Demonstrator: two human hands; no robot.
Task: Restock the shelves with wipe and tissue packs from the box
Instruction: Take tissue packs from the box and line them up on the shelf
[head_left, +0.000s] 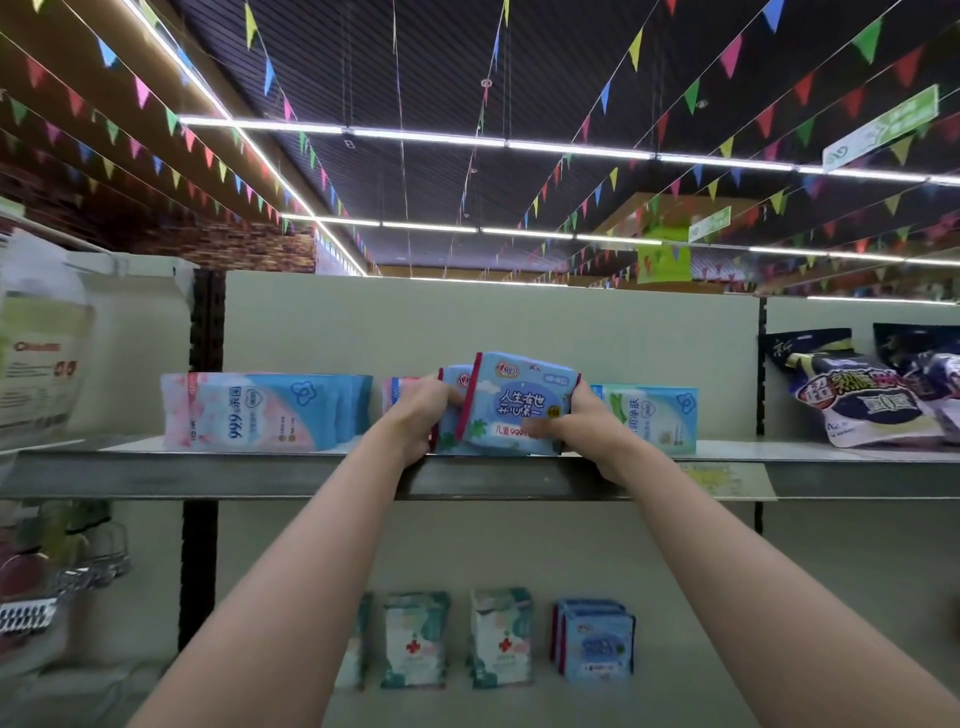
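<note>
Two blue wipe packs with red side seams (519, 400) stand tilted at the front of the top shelf (260, 467). My left hand (421, 415) grips their left end, and my right hand (582, 426) holds the right end of the front pack, thumb across its face. A pink-and-blue wipe pack (260, 410) stands to the left on the same shelf. A green-and-blue pack (654, 415) stands to the right, partly behind my right hand. A pink pack (400, 392) shows behind my left hand. The box is out of view.
Dark snack bags (862, 395) lean at the shelf's right end. On the lower shelf stand white-green packs with red crosses (415, 639) and small blue packs (597, 644). A large pale bag (41, 338) sits at far left. Black uprights (200, 364) divide the bays.
</note>
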